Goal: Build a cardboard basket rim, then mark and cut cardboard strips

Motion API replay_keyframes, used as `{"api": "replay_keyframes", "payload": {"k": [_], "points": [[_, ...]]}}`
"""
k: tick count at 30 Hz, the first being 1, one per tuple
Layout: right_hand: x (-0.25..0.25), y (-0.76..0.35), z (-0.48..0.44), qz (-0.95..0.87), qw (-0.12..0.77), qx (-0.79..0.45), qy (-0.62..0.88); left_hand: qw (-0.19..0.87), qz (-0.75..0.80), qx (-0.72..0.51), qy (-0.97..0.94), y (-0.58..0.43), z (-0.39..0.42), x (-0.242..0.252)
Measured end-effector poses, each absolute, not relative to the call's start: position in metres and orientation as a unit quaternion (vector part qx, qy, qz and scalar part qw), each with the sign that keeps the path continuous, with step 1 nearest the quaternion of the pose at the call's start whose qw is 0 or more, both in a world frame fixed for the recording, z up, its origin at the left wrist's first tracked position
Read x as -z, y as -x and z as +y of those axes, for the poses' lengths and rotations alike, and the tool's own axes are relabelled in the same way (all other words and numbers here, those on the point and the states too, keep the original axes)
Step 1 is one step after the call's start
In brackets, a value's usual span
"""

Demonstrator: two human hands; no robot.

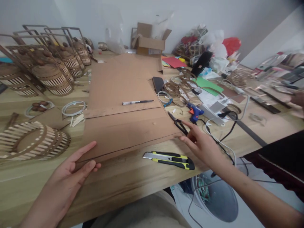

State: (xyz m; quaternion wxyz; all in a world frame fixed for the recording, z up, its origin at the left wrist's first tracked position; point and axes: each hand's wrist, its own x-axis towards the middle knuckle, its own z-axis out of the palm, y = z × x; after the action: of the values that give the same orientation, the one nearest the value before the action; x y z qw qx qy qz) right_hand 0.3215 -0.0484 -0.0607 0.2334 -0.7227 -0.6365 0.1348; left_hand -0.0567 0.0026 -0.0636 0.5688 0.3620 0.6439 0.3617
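A brown cardboard sheet (133, 129) lies on the wooden table before me, its front edge slightly slanted. My left hand (73, 179) is at the sheet's front left corner, index finger stretched over the cardboard and thumb just off its edge. At the front right corner is my right hand (199, 144), thumb by the cardboard edge, index finger reaching to the handles of black scissors (178, 123); its other fingers are partly hidden. A yellow and black utility knife (169, 160) lies in front of the sheet, blade out to the left. Across the cardboard rests a pen (137, 102).
Woven bamboo lanterns (52, 77) crowd the back left, with an unfinished bamboo ring (35, 141) nearer. A blue glue gun (194, 112), cables and hoops lie right. Behind stands an open carton (150, 42). Below the table edge is a bin (218, 199). Another person's hand (298, 98) shows far right.
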Motion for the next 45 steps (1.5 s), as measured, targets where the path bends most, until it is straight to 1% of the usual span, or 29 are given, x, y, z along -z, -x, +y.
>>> {"api": "replay_keyframes", "payload": {"k": [1,3,6,8,10,12,14,15,17,19,22,26,28,31,36,45], "points": [[0.060,-0.317,-0.054,-0.669,0.208,-0.084,0.708,0.571,0.646,-0.357,-0.361,0.057,0.003,0.065],[0.060,-0.304,-0.062,-0.754,0.156,-0.041,0.637,0.568,0.647,-0.341,-0.378,0.058,0.004,0.068],[0.066,-0.282,-0.066,-0.843,0.068,-0.036,0.533,0.536,0.642,-0.300,-0.459,0.061,0.005,0.071],[0.071,-0.271,-0.066,-0.850,0.030,-0.042,0.524,0.479,0.648,-0.260,-0.532,0.067,0.005,0.074],[0.071,-0.265,-0.064,-0.841,0.026,-0.083,0.534,0.378,0.670,-0.209,-0.604,0.076,0.002,0.076],[0.067,-0.264,-0.062,-0.823,0.033,-0.154,0.545,0.225,0.690,-0.145,-0.673,0.083,-0.005,0.077],[0.060,-0.265,-0.060,-0.808,0.027,-0.207,0.551,0.069,0.674,-0.097,-0.729,0.084,-0.015,0.078],[0.057,-0.266,-0.057,-0.806,0.015,-0.218,0.550,0.010,0.651,-0.092,-0.754,0.081,-0.020,0.079],[0.052,-0.265,-0.051,-0.814,-0.007,-0.217,0.538,-0.046,0.573,-0.130,-0.808,0.071,-0.031,0.084],[0.047,-0.261,-0.041,-0.831,-0.015,-0.203,0.518,-0.066,0.481,-0.181,-0.855,0.058,-0.038,0.092],[0.041,-0.244,-0.021,-0.848,-0.030,-0.168,0.501,-0.079,0.435,-0.174,-0.880,0.045,-0.044,0.108],[0.034,-0.209,0.005,-0.856,-0.110,-0.115,0.493,-0.095,0.440,-0.136,-0.883,0.043,-0.048,0.123],[0.035,-0.193,0.014,-0.870,-0.135,-0.089,0.465,-0.101,0.449,-0.120,-0.880,0.043,-0.050,0.124],[0.041,-0.175,0.022,-0.893,-0.143,-0.054,0.423,-0.103,0.457,-0.110,-0.876,0.042,-0.053,0.123],[0.047,-0.159,0.029,-0.914,-0.131,-0.023,0.384,-0.110,0.468,-0.150,-0.864,0.038,-0.055,0.121],[0.028,-0.136,0.031,-0.906,-0.209,-0.032,0.367,-0.085,0.472,-0.201,-0.854,0.038,-0.054,0.120]]}}
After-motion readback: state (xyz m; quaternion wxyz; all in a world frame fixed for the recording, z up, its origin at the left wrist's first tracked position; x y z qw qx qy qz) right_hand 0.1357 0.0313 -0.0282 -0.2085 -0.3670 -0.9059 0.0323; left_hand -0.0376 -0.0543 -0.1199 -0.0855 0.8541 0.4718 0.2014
